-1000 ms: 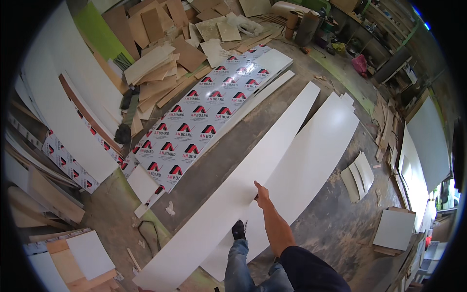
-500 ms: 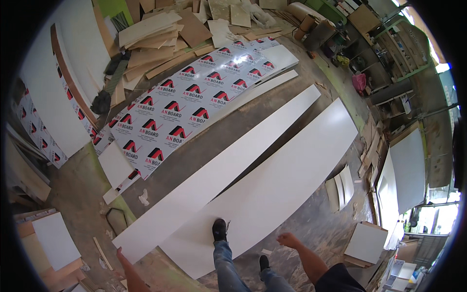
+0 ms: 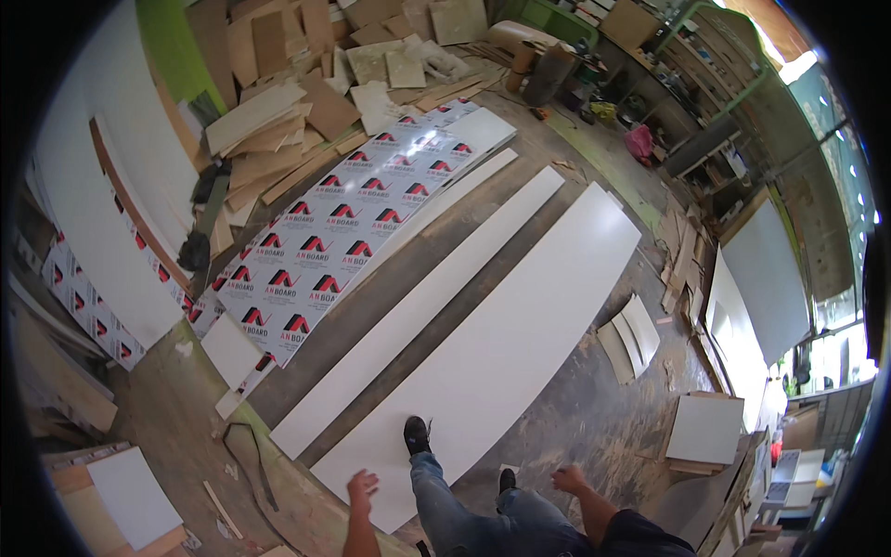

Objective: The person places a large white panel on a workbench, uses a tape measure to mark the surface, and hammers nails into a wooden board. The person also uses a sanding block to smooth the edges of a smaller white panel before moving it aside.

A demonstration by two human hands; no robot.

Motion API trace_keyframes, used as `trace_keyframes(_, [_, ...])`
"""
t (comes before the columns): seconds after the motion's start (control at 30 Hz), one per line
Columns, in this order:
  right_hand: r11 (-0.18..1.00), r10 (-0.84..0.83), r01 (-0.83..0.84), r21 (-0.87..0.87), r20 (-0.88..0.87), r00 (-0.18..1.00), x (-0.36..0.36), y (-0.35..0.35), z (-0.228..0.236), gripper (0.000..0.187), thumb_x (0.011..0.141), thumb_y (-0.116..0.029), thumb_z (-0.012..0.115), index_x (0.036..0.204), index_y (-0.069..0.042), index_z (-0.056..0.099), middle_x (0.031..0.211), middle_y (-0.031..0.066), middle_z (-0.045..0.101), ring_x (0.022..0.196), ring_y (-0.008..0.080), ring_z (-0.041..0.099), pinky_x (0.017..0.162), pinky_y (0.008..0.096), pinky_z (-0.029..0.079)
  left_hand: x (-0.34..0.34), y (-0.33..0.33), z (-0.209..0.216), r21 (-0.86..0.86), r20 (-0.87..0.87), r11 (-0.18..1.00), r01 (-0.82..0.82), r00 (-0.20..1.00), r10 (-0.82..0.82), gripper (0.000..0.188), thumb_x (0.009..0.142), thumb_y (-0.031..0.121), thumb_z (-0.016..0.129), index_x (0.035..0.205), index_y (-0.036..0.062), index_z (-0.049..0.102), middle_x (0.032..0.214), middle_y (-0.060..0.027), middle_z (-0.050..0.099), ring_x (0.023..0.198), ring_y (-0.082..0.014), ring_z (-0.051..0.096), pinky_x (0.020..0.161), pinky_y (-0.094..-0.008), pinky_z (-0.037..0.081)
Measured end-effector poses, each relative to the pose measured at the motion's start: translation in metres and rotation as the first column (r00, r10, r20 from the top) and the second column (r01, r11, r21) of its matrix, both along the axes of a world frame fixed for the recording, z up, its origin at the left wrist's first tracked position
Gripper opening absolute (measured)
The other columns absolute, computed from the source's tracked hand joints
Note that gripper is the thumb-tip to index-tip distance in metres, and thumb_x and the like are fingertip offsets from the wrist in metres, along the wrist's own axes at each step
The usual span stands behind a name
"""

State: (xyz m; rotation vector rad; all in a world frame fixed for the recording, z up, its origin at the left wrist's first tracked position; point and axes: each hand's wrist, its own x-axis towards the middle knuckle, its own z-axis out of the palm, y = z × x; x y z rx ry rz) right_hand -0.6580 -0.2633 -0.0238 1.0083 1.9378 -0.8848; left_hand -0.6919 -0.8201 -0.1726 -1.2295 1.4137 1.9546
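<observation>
A long narrow white board [image 3: 436, 297] lies flat on the floor, with a strip of floor between it and a wider white board [image 3: 501, 334]. My left foot, in a black shoe [image 3: 418, 434], stands on the wide board's near end. Above that end hangs my left hand [image 3: 364, 486], fingers apart and holding nothing. My right hand [image 3: 570, 480] is in the air past the wide board's right edge, near my other shoe. Its fingers are loosely bent and I see nothing in them.
Beyond the boards lies a large sheet in printed film [image 3: 325, 223], with wood offcuts [image 3: 269, 139] piled behind it. Curved white pieces [image 3: 629, 339] lie at the right. Large panels [image 3: 121, 204] lean at the left; a cluttered shelf [image 3: 705, 65] stands far right.
My left hand has let go of the narrow board's near end and moved right. That board now lies lower, apart from the wide one. The whole view has shifted slightly.
</observation>
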Motion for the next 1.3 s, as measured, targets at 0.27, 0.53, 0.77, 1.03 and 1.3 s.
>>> trace_keyframes(0.27, [0.946,0.074,-0.168,-0.278,-0.319,0.945,-0.012,-0.090,0.009,0.041,0.094,-0.035,0.060,0.115,0.000,0.067,0.095,0.0125,0.072,0.083,0.0214,0.070,0.078,0.0369,0.053,-0.015,0.112,0.027,-0.145,0.009,0.824,0.548,0.834,-0.552,0.032,0.087,0.026,0.060,0.108,0.0021,0.064,0.094,-0.0129,0.070,0.083,-0.0242,0.068,0.069,-0.0382,0.051])
trace_keyframes(0.53, [0.808,-0.572,0.557,-0.193,-0.486,0.661,0.143,0.044,0.010,0.038,0.093,-0.033,0.061,0.109,0.001,0.068,0.094,0.0145,0.072,0.083,0.0223,0.070,0.077,0.0379,0.052,-0.115,0.144,0.030,-0.412,0.225,0.527,0.743,0.644,-0.731,0.029,0.086,0.018,0.053,0.104,-0.0044,0.056,0.084,-0.0225,0.064,0.067,-0.0347,0.066,0.049,-0.0446,0.050])
trace_keyframes(0.77, [0.358,-0.796,0.917,0.177,-0.457,0.398,0.323,0.093,-0.023,0.035,0.090,-0.032,0.063,0.099,0.001,0.070,0.091,0.0152,0.071,0.080,0.0213,0.070,0.077,0.0371,0.053,-0.125,0.328,0.032,-0.237,0.094,0.342,0.909,0.372,-0.924,0.034,0.088,0.019,0.053,0.111,-0.0055,0.056,0.086,-0.0222,0.066,0.068,-0.0319,0.067,0.053,-0.0408,0.052])
trace_keyframes(1.03, [-0.275,-0.877,0.933,-0.231,-0.338,-0.342,0.403,0.055,-0.047,0.029,0.092,-0.025,0.064,0.103,0.002,0.069,0.090,0.0117,0.072,0.073,0.0176,0.070,0.069,0.0330,0.055,0.012,0.610,0.084,-0.388,-0.091,-0.358,0.849,-0.422,-0.902,0.020,0.087,0.019,0.064,0.096,0.0029,0.071,0.081,-0.0048,0.065,0.062,-0.0140,0.058,0.055,-0.0311,0.049])
trace_keyframes(1.3, [-0.566,-0.736,0.750,-0.342,-0.201,-0.647,0.464,0.075,-0.069,0.035,0.093,-0.025,0.063,0.112,0.003,0.065,0.090,0.0128,0.072,0.072,0.0192,0.071,0.059,0.0308,0.055,0.057,0.731,0.062,-0.213,0.050,-0.505,0.837,-0.507,-0.861,0.023,0.089,0.018,0.058,0.104,0.0010,0.062,0.084,-0.0153,0.069,0.068,-0.0280,0.070,0.056,-0.0367,0.053])
